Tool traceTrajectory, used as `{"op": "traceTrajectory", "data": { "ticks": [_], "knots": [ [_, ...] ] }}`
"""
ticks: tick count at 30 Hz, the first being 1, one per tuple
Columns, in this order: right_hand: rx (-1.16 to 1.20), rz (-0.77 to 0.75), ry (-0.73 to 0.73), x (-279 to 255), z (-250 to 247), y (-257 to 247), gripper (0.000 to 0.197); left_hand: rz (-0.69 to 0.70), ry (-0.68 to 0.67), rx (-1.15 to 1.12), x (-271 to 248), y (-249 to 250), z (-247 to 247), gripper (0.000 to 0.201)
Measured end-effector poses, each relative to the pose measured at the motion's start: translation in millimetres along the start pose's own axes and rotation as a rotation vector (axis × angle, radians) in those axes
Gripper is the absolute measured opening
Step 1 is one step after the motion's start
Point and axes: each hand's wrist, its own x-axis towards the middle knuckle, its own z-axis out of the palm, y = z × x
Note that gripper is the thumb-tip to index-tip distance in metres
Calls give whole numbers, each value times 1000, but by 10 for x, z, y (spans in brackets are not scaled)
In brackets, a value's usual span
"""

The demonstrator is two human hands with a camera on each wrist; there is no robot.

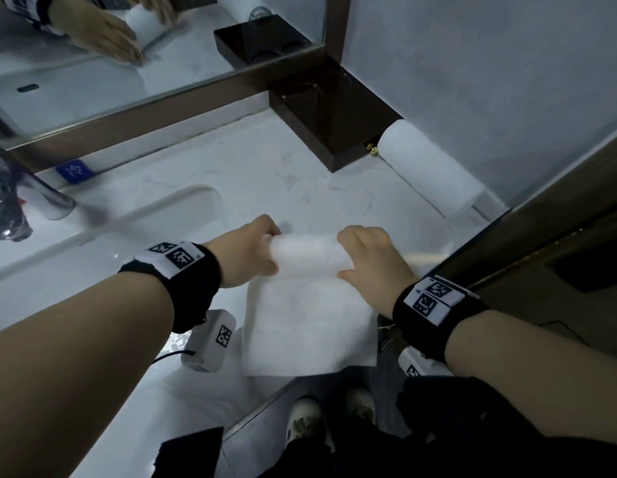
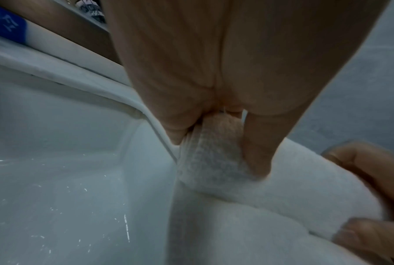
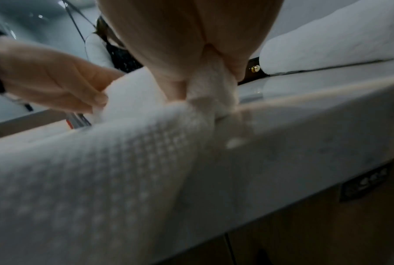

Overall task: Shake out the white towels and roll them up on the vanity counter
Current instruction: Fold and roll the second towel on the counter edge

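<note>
A soft white towel, half rolled up (image 1: 308,291), lies near the front edge of the pale marbled vanity counter (image 1: 231,174). Its flat end hangs a little over that edge, above the floor. The rolled part is a fat tube that lies sideways between the two hands.

The left hand (image 1: 248,257) grips the left end of the roll, with its thumb on the near side and its fingers curled over the top. The right hand (image 1: 369,257) grips the right end the same way. In the right wrist view the flat part shows little raised bumps in rows.

The white sink bowl (image 1: 134,236) sits just left of the towel, and the left hand is right by its rim. Behind the roll there is a bare stretch of counter, all the way back to the brown-framed wall mirror (image 1: 134,108). A dark brown shiny wooden box (image 1: 331,119) fills the back corner. A second white towel, rolled up tight (image 1: 431,167), lies beside the box, along the grey wall.

A small blue card with white marks (image 1: 75,171) leans under the mirror; the marks are too blurry to read. Both wrists wear black bands with black-and-white square code tags (image 1: 432,298). A shiny silver tap (image 1: 10,198) stands at the far left.
</note>
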Motion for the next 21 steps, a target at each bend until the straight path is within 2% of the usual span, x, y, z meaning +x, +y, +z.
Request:
{"op": "traceTrajectory", "data": {
  "ticks": [5,10,12,17,21],
  "knots": [
    [-88,-47,19,79,-6,52,54,38,39,20,-26,22,98,42],
    [58,-10,-29,224,-94,108,51,44,148,24,-35,-1,176,38],
    [133,4,-82,271,-180,138,51,37,190,29,-39,-21,207,38],
    [201,57,-280,358,-388,116,73,77,289,64,-44,-60,243,41],
    [257,149,-385,434,-463,21,67,101,285,138,-49,-76,248,42]
  ]
}}
